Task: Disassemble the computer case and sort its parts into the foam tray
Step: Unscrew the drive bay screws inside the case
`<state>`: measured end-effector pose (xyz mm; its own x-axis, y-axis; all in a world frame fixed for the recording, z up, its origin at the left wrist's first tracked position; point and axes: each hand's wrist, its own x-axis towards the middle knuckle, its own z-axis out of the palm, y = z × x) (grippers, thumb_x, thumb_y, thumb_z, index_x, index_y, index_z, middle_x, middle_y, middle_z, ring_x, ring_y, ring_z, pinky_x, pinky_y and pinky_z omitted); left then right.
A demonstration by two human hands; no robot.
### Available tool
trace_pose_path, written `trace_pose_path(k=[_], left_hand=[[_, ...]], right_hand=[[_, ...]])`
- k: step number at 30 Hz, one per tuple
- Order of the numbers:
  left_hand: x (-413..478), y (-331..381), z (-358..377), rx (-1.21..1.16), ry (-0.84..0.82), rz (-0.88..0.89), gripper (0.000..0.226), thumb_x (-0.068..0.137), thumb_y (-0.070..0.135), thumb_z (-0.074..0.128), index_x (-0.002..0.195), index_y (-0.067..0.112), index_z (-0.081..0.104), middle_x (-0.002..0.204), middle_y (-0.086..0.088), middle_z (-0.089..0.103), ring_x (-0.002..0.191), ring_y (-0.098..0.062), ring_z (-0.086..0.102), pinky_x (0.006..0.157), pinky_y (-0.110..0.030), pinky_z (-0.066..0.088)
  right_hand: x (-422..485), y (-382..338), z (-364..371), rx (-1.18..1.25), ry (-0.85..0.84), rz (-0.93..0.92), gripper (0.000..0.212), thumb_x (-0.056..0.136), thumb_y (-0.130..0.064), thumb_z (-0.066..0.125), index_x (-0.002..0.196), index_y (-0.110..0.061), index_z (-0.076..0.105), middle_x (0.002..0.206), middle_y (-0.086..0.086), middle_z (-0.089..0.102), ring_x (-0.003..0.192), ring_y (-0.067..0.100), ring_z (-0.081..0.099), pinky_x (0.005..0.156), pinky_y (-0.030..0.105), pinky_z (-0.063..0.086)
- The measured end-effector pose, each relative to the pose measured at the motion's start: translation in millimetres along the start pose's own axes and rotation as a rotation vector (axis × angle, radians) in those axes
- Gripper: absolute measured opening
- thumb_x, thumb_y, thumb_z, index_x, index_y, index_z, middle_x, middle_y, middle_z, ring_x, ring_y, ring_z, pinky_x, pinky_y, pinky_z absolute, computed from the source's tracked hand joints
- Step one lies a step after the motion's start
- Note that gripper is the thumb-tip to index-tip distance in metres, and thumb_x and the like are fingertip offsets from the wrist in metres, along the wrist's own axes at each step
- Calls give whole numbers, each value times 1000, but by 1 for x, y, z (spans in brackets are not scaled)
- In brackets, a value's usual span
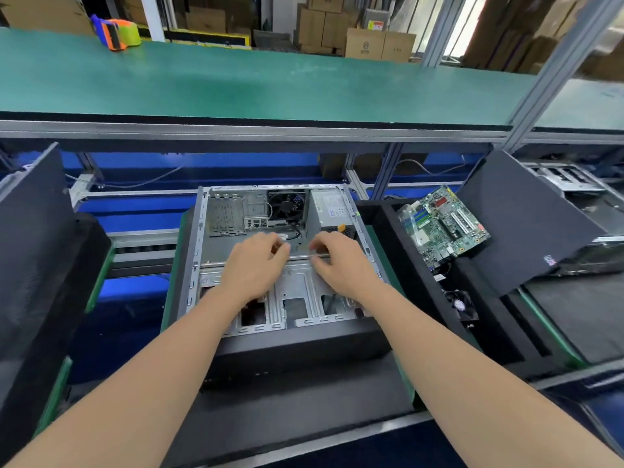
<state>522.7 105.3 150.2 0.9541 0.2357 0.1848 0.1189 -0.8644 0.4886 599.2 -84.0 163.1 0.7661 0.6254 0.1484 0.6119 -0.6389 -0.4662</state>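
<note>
Motherboard [442, 224] sits in your foam tray [489, 332]; fan [287, 206] and power supply [329, 207] remain in the case [202, 231], your fingers [275, 251] curled, grip indiscernible.

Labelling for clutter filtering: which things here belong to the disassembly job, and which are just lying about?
Job: computer case, power supply, case fan, motherboard, small fan, foam tray, left hand, right hand.
Lying about: tape dispenser, cardboard boxes.

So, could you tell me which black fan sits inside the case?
The larger black fan on the metal case's far wall; the smaller lies in black foam.
</note>
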Motion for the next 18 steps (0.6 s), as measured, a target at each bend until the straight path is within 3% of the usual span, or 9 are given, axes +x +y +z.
trace_pose_path(k=[5,10,13,18], left_hand=[[-9,64,20,-19,9,193,26,101,39,49,112,23,67,111,3,62,109,-20,52,97,-39,40],[-28,128,40,-249,27,262,12,97,23,55,99,25,67,91,12,60,84,-3,53,79,-24,45],[-44,164,54,-352,24,333,16,95,13,55,100,23,67,90,15,60,85,3,54,74,-10,38],[-75,222,93,-400,-117,354,22,95,5,51,96,20,67,83,15,60,79,0,57,71,-15,42]], right_hand=[[-31,26,-29,87,75,58,27,93,-12,68,119,-17,69,116,0,70,105,14,62,99,29,49],[-72,69,-57,120,226,111,21,92,-9,70,111,-15,72,107,-3,72,97,8,62,87,12,42],[-97,98,-68,200,257,184,17,91,-9,73,106,-15,72,101,-6,73,95,11,67,88,20,48],[-145,155,-74,255,108,399,12,91,-23,79,102,-22,73,97,-6,75,92,10,69,87,29,54]])
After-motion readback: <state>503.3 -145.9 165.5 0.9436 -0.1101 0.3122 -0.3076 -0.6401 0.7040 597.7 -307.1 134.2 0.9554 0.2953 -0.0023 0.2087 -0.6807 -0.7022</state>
